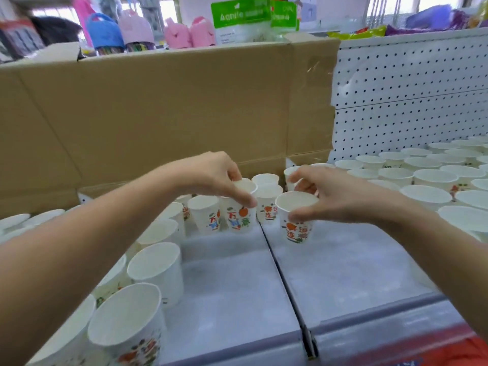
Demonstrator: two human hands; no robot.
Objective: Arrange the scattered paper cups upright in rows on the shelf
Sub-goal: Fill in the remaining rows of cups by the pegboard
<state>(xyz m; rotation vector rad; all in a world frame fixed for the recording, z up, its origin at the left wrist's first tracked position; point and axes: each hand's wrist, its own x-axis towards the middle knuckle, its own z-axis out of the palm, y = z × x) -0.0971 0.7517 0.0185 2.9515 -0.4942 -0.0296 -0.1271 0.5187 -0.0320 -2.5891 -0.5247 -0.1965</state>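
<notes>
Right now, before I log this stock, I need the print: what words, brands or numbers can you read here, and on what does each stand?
"万": red, on the left cup, pinched by the left hand; blue characters below blurred.
"连": red, on the right cup, held by the right hand; the rest blurred.
"Agnife", roughly: white, on the green pack; its small print unreadable.
Numbers: none readable.

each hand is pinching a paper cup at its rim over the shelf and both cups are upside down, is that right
Not quite: the cups are upright, not upside down. The head view shows the left hand pinching the left cup at its rim and the right hand pinching the right cup at its rim, both with open mouths facing up.
</notes>
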